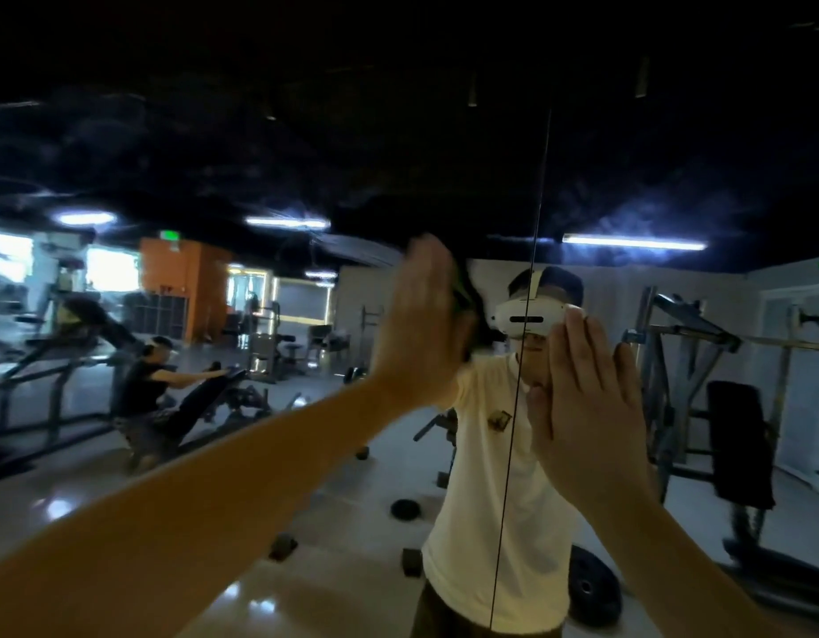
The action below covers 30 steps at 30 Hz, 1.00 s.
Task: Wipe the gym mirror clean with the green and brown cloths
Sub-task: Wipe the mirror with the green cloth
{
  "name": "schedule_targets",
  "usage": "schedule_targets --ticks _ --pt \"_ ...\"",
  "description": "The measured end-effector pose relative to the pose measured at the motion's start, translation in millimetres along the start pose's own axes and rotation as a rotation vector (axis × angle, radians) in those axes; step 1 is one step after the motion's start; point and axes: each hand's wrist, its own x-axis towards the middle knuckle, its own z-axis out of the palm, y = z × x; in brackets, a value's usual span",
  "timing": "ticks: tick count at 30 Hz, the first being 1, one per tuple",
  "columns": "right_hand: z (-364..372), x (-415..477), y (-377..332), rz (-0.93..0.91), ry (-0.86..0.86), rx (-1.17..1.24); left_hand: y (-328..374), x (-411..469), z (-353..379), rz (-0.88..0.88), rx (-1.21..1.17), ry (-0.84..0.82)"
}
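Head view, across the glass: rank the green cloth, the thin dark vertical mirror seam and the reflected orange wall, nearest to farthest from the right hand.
1. The thin dark vertical mirror seam: just left of the right hand.
2. The green cloth: further left past the seam, under the left hand.
3. The reflected orange wall: far left.

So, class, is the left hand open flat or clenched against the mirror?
Open: the left hand has straight fingers, pressing the green cloth onto the mirror.
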Motion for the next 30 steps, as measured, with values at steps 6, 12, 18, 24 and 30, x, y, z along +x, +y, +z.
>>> schedule_targets --ticks 6,12,18,24,30 --pt "-5 -2 15 -0.064 -0.028 -0.046 -24 6 -19 0.246 -0.023 -0.038" --pt "-4 -1 6 -0.027 -0.014 -0.008 -37 55 -26 -0.564 -0.065 0.242" --pt "-19 16 2 0.025 0.085 0.097 15 -4 0 0.337 0.112 0.003" --pt "-17 37 -5 0.071 0.164 0.073 -75 69 -26 -0.305 0.024 0.288" --pt "-13 61 -53 -0.087 0.217 0.115 -241 63 24 -0.95 -0.048 0.427"
